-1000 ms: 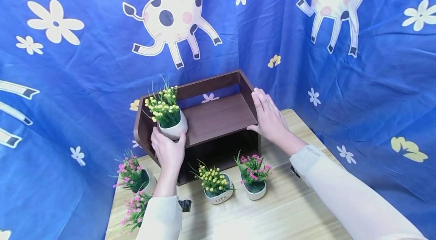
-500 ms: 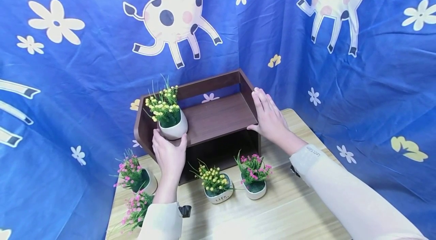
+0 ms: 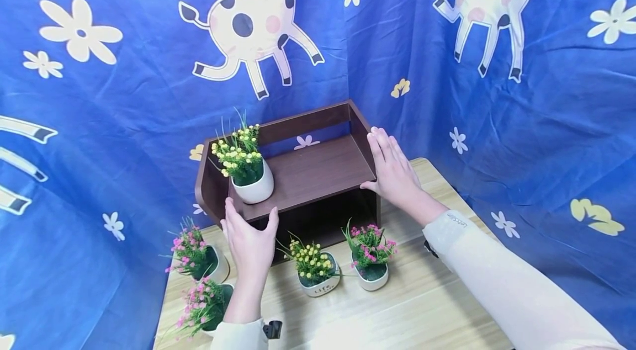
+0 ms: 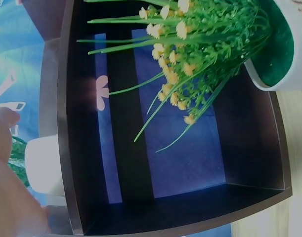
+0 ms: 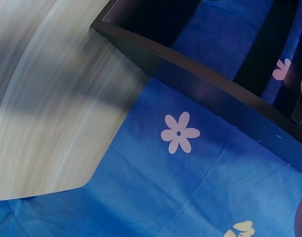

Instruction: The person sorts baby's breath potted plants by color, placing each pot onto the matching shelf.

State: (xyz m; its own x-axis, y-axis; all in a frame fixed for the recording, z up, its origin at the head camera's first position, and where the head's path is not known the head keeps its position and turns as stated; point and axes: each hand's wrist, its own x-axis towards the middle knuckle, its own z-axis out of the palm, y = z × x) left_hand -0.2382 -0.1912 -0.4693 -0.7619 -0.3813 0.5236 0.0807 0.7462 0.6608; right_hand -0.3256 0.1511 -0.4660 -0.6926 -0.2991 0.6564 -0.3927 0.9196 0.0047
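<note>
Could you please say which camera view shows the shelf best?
The head view, which takes in both levels of the shelf. The left wrist looks into the lower level; the right wrist shows only one end.

Nearer pink-flowered plant (image 3: 203,308) part-hidden by left forearm (image 3: 247,295). Lettering (image 3: 457,220) on right sleeve (image 3: 477,261) too small to read. Left wrist view: left hand (image 4: 12,197) blurred, cropped, covering some of the upper potted plant (image 4: 44,167). Right wrist view: just slivers of right hand (image 3: 396,176).
</note>
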